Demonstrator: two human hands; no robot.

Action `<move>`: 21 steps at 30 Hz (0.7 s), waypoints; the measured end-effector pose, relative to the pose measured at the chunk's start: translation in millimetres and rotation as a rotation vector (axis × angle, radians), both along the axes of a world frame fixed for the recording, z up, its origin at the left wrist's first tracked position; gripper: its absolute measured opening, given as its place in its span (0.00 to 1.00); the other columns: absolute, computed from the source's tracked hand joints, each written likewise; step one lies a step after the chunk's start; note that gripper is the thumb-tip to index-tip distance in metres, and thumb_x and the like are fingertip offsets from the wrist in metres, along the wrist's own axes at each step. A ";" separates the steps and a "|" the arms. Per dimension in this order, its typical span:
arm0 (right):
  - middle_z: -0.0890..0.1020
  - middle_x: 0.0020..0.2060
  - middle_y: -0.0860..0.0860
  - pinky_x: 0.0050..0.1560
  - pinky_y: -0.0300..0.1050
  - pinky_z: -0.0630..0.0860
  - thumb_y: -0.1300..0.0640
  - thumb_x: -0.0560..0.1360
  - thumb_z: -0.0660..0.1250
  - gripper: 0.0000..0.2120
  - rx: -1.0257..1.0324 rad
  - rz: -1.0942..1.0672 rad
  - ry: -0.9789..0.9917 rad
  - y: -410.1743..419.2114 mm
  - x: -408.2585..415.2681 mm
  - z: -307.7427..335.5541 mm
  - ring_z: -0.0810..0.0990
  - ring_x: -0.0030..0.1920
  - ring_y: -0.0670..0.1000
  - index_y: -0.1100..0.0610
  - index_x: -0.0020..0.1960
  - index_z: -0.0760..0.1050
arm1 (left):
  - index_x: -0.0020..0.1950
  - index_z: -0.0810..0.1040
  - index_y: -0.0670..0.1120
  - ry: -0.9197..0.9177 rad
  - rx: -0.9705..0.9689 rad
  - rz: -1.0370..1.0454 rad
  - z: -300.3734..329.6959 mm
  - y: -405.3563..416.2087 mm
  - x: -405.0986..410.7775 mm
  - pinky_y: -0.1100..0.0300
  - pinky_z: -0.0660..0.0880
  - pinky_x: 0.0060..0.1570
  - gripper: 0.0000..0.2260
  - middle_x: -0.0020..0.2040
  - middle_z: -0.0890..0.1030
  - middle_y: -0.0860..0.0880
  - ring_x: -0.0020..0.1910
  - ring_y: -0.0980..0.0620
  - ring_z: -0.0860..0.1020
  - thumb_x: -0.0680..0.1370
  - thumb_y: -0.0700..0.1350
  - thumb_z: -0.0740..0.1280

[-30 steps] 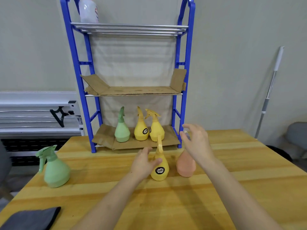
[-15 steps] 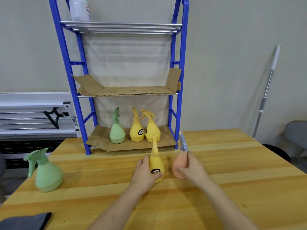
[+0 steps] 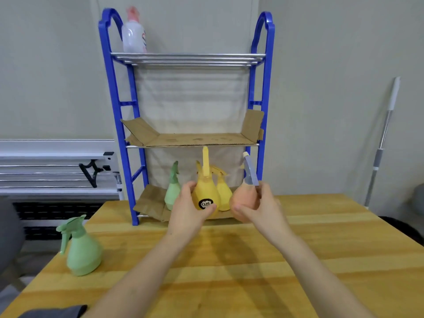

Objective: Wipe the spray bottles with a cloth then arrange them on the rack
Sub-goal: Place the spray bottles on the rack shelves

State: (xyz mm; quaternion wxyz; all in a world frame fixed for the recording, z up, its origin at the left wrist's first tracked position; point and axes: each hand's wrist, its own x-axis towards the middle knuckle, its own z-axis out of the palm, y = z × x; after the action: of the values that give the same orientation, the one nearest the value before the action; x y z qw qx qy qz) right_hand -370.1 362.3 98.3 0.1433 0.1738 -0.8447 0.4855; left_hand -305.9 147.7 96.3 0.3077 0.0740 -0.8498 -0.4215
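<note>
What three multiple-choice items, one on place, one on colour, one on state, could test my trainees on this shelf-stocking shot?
1. Where is the white bottle?
A. rack's top shelf
B. middle shelf
C. table

2. What colour is the bottle in the right hand?
A. green
B. peach
C. blue

3. What is the left hand doing?
A. resting flat
B. holding a cloth
C. gripping a yellow bottle

Key: 1 A, the white bottle stands on the top shelf of the rack. 2 B, the right hand holds the peach bottle. 3 C, the left hand is curled round the yellow bottle.
</note>
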 end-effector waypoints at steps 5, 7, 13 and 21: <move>0.78 0.61 0.40 0.58 0.52 0.81 0.41 0.67 0.81 0.35 -0.079 0.093 0.142 -32.4 2.0 84.3 0.78 0.62 0.50 0.37 0.68 0.66 | 0.72 0.66 0.58 0.173 0.019 -0.018 85.1 -31.8 10.0 0.51 0.76 0.64 0.35 0.67 0.76 0.58 0.66 0.55 0.75 0.70 0.57 0.80; 0.79 0.63 0.40 0.59 0.52 0.80 0.40 0.67 0.80 0.36 -0.087 0.115 0.206 -45.2 -0.8 117.1 0.78 0.63 0.49 0.38 0.71 0.68 | 0.71 0.67 0.58 0.208 0.023 -0.036 116.6 -44.4 10.6 0.51 0.78 0.62 0.33 0.65 0.77 0.57 0.63 0.55 0.77 0.71 0.56 0.80; 0.78 0.57 0.42 0.55 0.50 0.81 0.48 0.72 0.79 0.32 -0.070 0.187 0.238 -96.4 -39.1 184.9 0.79 0.56 0.48 0.47 0.73 0.73 | 0.72 0.68 0.54 0.151 -0.021 0.042 181.5 -94.9 -21.2 0.49 0.82 0.54 0.33 0.61 0.79 0.52 0.55 0.52 0.82 0.72 0.57 0.79; 0.82 0.60 0.49 0.57 0.56 0.82 0.46 0.70 0.80 0.31 -0.046 0.193 0.153 -174.6 -122.1 204.1 0.82 0.56 0.53 0.49 0.69 0.74 | 0.71 0.68 0.52 -0.005 -0.075 0.121 201.1 -152.0 -89.9 0.54 0.81 0.45 0.33 0.56 0.81 0.48 0.50 0.49 0.82 0.72 0.58 0.78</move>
State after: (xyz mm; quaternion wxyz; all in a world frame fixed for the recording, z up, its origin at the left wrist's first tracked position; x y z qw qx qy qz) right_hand -492.2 187.6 302.5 0.1640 0.2874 -0.7993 0.5017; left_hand -395.8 -4.3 297.4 0.3331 0.1146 -0.8598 -0.3698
